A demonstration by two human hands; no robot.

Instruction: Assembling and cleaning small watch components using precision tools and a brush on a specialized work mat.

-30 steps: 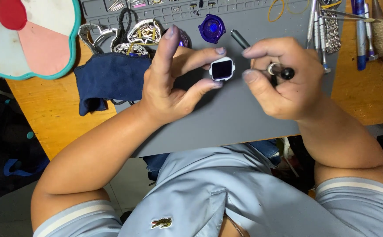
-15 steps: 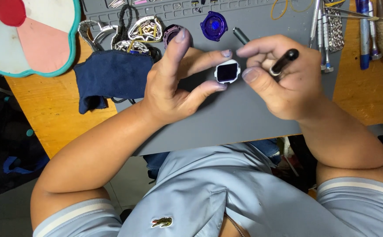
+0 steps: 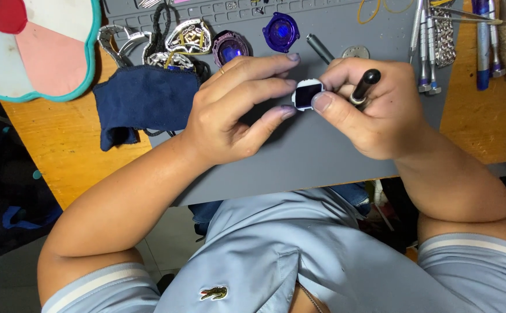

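A small square watch case [image 3: 307, 94] with a dark face and white rim is pinched between the fingertips of both hands above the grey work mat [image 3: 299, 156]. My left hand [image 3: 235, 110] grips it from the left with thumb and fingers. My right hand [image 3: 369, 107] touches its right side with the thumb and also holds a black-handled tool [image 3: 364, 86] that sticks up between the fingers.
A dark blue cloth [image 3: 143, 101] lies left of the hands. Metal watch bands [image 3: 174, 43], two purple round cases [image 3: 280, 32] and a grey pen-like tool [image 3: 320, 48] lie behind. Screwdrivers and tweezers [image 3: 432, 40] are at the upper right. A flower-shaped tray [image 3: 33, 46] sits upper left on the wooden table [image 3: 73, 150].
Both hands have shifted slightly with the watch case. The black tool in my right hand has turned from lying sideways to pointing up and away.
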